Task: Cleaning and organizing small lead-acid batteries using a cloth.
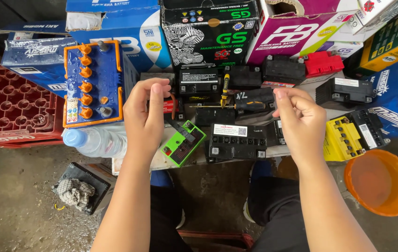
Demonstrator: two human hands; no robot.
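My left hand (145, 114) hovers with fingers curled over a small green-topped battery (183, 143) that lies tilted on the low bench. Whether it pinches anything I cannot tell. My right hand (300, 116) is raised at the right of a black battery (236, 140), fingers curled together with nothing visible in them. Between both hands lies a black-and-yellow screwdriver (241, 105) across other black batteries.
A large blue battery with orange caps (94, 84) stands left, a clear water bottle (94, 141) below it. A red crate (12, 107) sits far left, a yellow battery (341, 138) and orange bucket (381, 182) right. Battery cartons (208, 28) line the back.
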